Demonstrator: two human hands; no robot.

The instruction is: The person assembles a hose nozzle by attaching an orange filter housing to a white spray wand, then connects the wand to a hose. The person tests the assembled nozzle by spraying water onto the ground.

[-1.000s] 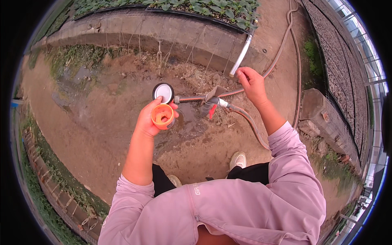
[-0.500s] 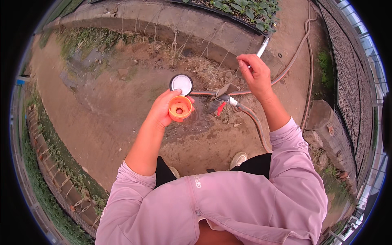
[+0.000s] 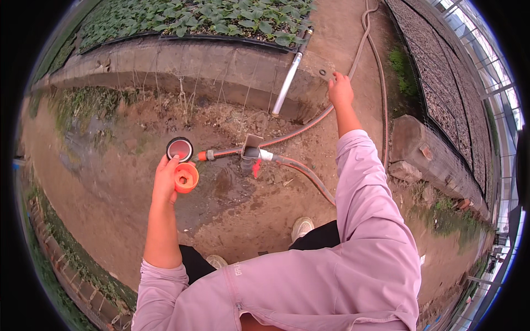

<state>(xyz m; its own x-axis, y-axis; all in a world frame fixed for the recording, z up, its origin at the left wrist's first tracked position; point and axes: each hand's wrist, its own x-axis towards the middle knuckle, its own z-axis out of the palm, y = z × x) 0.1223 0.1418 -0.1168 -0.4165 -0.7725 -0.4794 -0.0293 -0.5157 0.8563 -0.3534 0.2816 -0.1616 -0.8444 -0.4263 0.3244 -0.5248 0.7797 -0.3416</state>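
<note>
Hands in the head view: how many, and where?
2: the left hand holds the orange container and dark-rimmed lid; the right hand is stretched out near the striped hose. No others show.

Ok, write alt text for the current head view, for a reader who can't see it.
The left hand holds an open orange container and a round, black-rimmed lid; the right hand is stretched out over bare ground, its grip unclear. Between them are a striped hose and a red-handled fitting, with leafy seedlings ahead.
</note>
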